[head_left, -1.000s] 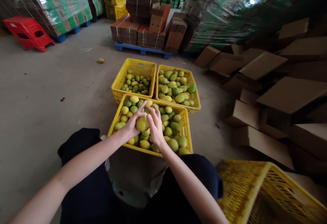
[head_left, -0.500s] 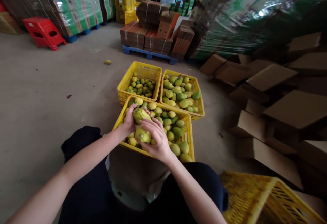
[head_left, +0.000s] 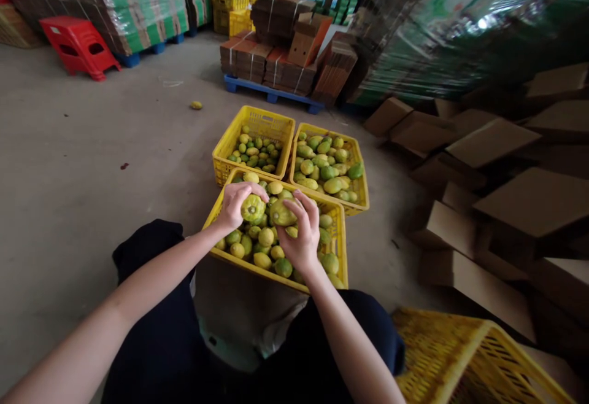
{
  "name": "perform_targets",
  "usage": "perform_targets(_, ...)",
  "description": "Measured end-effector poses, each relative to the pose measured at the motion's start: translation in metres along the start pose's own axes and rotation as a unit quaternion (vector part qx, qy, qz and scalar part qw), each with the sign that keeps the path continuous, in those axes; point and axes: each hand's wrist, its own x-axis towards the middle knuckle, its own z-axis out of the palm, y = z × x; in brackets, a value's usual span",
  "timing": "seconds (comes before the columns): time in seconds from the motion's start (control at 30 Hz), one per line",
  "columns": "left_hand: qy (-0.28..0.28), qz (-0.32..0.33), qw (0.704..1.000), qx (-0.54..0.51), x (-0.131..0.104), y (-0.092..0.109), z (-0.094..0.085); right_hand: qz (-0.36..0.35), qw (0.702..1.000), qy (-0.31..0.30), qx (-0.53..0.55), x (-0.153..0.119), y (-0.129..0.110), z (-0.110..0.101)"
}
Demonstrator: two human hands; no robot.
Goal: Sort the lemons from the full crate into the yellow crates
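My left hand is closed around a yellow-green papaya, its stem end facing me. Beside it, my right hand grips a second papaya between thumb and fingers. Both fruits are held above the near yellow crate, which is filled with similar fruits in green and yellow. The hands and the held fruits hide part of its contents.
Behind stand a left crate of smaller fruits and a right crate of larger ones. One fruit lies on the floor. Cardboard boxes are heaped at right. Another yellow crate is at lower right. A red stool stands far left.
My hands have moved apart sideways, the right one rising, so the two papayas are now side by side rather than one above the other. Both have been turned. The view has shifted slightly.
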Motion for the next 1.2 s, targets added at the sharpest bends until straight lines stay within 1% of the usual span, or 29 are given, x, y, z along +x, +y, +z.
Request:
perform_targets(0.1, -0.019, 0.011, 1.000, 0.018, -0.003, 0.001, 0.001, -0.051, 0.999, -0.001, 0.010, -0.004, -0.001, 0.003)
perform_targets(0.17, -0.036, 0.030, 0.998, 0.037, -0.005, 0.002, 0.001, -0.068, 0.997, -0.010, 0.023, -0.006, 0.001, 0.004)
perform_targets(0.23, -0.038, 0.025, 0.998, 0.039, -0.007, 0.002, 0.002, -0.072, 0.997, -0.021, 0.035, -0.007, 0.003, 0.004)
perform_targets(0.3, -0.022, -0.004, 0.999, 0.025, -0.009, 0.003, 0.002, -0.073, 0.996, -0.028, 0.044, -0.008, 0.005, 0.003)
perform_targets(0.37, -0.012, -0.026, 0.999, 0.013, -0.009, 0.002, 0.001, -0.076, 0.996, -0.027, 0.048, -0.008, 0.005, 0.003)
perform_targets(0.43, -0.012, -0.030, 0.999, 0.011, -0.009, 0.001, 0.000, -0.077, 0.996, -0.023, 0.048, -0.008, 0.005, 0.004)
perform_targets(0.57, -0.008, -0.013, 1.000, 0.009, -0.008, -0.004, -0.002, -0.067, 0.996, -0.017, 0.059, -0.008, 0.005, 0.006)
perform_targets(0.67, -0.028, 0.026, 0.999, 0.019, -0.008, -0.008, -0.004, -0.066, 0.996, -0.015, 0.064, -0.009, 0.006, 0.007)
perform_targets(0.73, -0.051, 0.054, 0.997, 0.032, -0.007, -0.009, -0.004, -0.051, 0.996, -0.022, 0.069, -0.008, 0.006, 0.007)
perform_targets(0.8, -0.051, 0.058, 0.997, 0.023, -0.005, -0.010, -0.002, -0.009, 0.996, -0.032, 0.088, -0.007, 0.003, 0.006)
perform_targets(0.83, -0.038, 0.041, 0.998, 0.004, -0.003, -0.009, -0.001, 0.026, 0.994, -0.032, 0.101, -0.007, 0.000, 0.005)
perform_targets(0.87, -0.018, 0.004, 0.999, -0.027, 0.000, -0.008, 0.001, 0.070, 0.990, -0.028, 0.116, -0.005, -0.002, 0.005)
perform_targets(0.9, 0.008, -0.049, 0.997, -0.065, 0.003, -0.007, 0.003, 0.122, 0.983, -0.020, 0.133, -0.004, -0.006, 0.004)
perform_targets(0.93, 0.036, -0.115, 0.987, -0.106, 0.006, -0.006, 0.005, 0.178, 0.972, -0.012, 0.155, -0.003, -0.008, 0.004)
perform_targets(1.0, 0.092, -0.254, 0.947, -0.173, 0.010, -0.002, 0.008, 0.288, 0.931, -0.001, 0.223, 0.001, -0.013, 0.003)
perform_targets(1.03, 0.115, -0.304, 0.926, -0.193, 0.010, 0.000, 0.009, 0.336, 0.904, 0.001, 0.266, 0.003, -0.014, 0.004)
perform_targets(1.07, 0.129, -0.334, 0.911, -0.205, 0.010, 0.001, 0.010, 0.378, 0.873, 0.004, 0.308, 0.006, -0.015, 0.004)
perform_targets(1.1, 0.133, -0.345, 0.905, -0.211, 0.008, 0.003, 0.012, 0.415, 0.842, 0.012, 0.343, 0.008, -0.015, 0.004)
perform_targets(1.13, 0.123, -0.348, 0.904, -0.215, 0.006, 0.004, 0.014, 0.449, 0.813, 0.023, 0.370, 0.010, -0.014, 0.004)
perform_targets(1.2, 0.079, -0.337, 0.912, -0.220, 0.001, 0.006, 0.017, 0.505, 0.763, 0.038, 0.401, 0.015, -0.010, 0.001)
